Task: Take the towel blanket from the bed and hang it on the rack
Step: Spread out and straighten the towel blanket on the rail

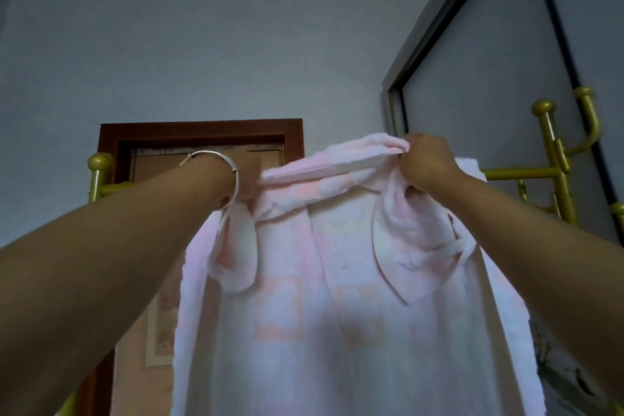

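A home bedroom: wooden door (206,159), brass clothes rack (553,159), painted walls

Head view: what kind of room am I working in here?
Probably a bedroom or hallway in a home. A gold metal rack with knobbed posts stands against a plain wall, a wooden door frame is behind it, and both hands are draping a pink towel blanket over it.

Head-worn view, tilted upward — close, facing wall (236,44)

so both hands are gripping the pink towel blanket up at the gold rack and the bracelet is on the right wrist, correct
Not quite: the bracelet is on the left wrist. The head view shows the left hand and right hand gripping the pink towel blanket at the gold rack.
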Demonstrator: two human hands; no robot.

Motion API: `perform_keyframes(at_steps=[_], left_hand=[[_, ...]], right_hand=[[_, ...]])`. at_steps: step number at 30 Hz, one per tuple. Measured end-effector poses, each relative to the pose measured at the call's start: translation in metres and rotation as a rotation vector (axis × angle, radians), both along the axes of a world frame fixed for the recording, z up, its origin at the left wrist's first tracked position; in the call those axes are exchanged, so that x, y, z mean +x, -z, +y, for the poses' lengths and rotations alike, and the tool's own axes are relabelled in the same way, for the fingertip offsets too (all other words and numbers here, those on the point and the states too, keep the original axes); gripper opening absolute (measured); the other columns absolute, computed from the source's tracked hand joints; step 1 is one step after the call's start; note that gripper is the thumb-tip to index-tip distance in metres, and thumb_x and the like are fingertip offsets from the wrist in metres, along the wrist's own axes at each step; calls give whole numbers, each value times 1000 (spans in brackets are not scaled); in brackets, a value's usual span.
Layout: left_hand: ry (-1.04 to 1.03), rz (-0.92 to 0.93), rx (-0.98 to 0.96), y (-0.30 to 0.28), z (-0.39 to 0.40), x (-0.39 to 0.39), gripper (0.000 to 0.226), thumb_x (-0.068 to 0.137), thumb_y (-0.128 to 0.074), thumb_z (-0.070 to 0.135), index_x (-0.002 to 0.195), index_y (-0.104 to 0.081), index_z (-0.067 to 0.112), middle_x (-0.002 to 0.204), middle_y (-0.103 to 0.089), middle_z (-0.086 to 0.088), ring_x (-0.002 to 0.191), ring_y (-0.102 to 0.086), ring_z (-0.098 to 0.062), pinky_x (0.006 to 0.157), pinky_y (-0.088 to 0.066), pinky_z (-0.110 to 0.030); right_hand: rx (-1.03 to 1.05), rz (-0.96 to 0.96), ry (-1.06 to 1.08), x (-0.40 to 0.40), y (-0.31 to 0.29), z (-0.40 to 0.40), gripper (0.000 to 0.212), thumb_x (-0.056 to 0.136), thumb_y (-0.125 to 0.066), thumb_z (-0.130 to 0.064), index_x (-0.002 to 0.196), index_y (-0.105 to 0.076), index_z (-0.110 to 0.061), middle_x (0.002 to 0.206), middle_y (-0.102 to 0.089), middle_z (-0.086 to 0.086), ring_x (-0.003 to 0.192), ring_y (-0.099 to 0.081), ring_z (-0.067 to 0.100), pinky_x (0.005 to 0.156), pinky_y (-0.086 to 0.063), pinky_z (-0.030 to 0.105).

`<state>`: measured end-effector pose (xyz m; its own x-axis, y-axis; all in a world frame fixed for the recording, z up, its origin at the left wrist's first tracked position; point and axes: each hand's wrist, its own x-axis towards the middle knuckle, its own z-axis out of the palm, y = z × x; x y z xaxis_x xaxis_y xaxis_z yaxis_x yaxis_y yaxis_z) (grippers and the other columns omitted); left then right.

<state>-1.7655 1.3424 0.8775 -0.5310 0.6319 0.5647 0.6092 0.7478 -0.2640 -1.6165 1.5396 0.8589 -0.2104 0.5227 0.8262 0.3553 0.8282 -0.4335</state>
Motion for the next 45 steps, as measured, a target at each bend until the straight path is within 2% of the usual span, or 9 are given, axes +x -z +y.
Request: perform_keyframes(at_steps=[4, 8, 14, 20, 26, 29, 34, 38, 45], left_hand=[[227, -20, 559, -17, -3, -23, 24, 85, -44, 0, 101, -61, -7, 110, -66, -28, 101, -63, -41, 85, -53, -42], [841, -301, 1004, -30, 24, -5, 26, 87, -41, -5, 107, -56, -9, 111, -63, -29, 106, -61, -39, 93, -52, -46], [1171, -693, 358, -11, 61, 25, 67, 78, -58, -20, 131, -38, 15, 94, -58, 5, 65, -64, 3, 50, -53, -12], [780, 44, 533, -27, 96, 10, 24, 87, -58, 19, 101, -52, 1, 98, -66, -24, 94, -63, -38, 75, -51, -37], [713, -10, 964, -48, 111, -4, 27, 84, -56, 28, 101, -53, 8, 103, -66, -20, 95, -63, -36, 75, -50, -35], [697, 137, 1034, -53, 113, -6, 30, 85, -58, 26, 105, -48, 6, 100, -65, -23, 91, -62, -40, 73, -47, -38], [677, 351, 701, -42, 121, -22, 33, 78, -65, 27, 99, -50, 7, 99, -63, -18, 90, -61, -36, 68, -43, -34], [523, 150, 415, -38, 130, -45, 32, 82, -58, 13, 114, -55, 11, 119, -63, -14, 109, -57, -30, 86, -44, -32], [556, -31, 457, -34, 120, -50, 48, 82, -65, 31, 121, -48, 9, 119, -59, -17, 101, -59, -31, 84, -45, -32]], right_hand=[[-160, 251, -310, -2, -8, -5, 26, 80, -44, 1, 98, -62, 2, 98, -66, 22, 91, -64, 39, 74, -58, 47], [-154, 196, -504, -16, -13, -24, 30, 76, -54, -6, 104, -65, -4, 107, -69, 21, 102, -64, 38, 91, -53, 51], [-227, 125, -711, -35, -22, -22, 28, 94, -40, -4, 116, -57, -1, 106, -59, 19, 100, -58, 31, 92, -48, 44], [-151, 87, -720, -36, -13, -3, 23, 85, -55, -16, 102, -61, -2, 89, -68, 15, 88, -64, 32, 75, -49, 38], [416, -288, 87, -40, 19, 14, 73, 74, -57, -62, 123, -46, -9, 123, -56, 14, 108, -57, 32, 78, -43, 36], [492, -413, 258, -41, 31, 22, 40, 86, -55, -39, 115, -55, -11, 118, -60, 10, 105, -60, 29, 70, -36, 32], [114, 106, -53, -24, -4, 45, 23, 90, -44, -8, 102, -63, -1, 107, -67, 19, 99, -62, 33, 69, -36, 25], [-38, 468, -302, -17, -26, 60, 24, 90, -41, -6, 107, -59, -9, 104, -62, 11, 86, -50, 19, 64, -30, 16], [137, -366, -104, -46, -13, 63, 47, 99, -30, -37, 137, -42, -12, 140, -51, 12, 129, -45, 28, 107, -31, 40]])
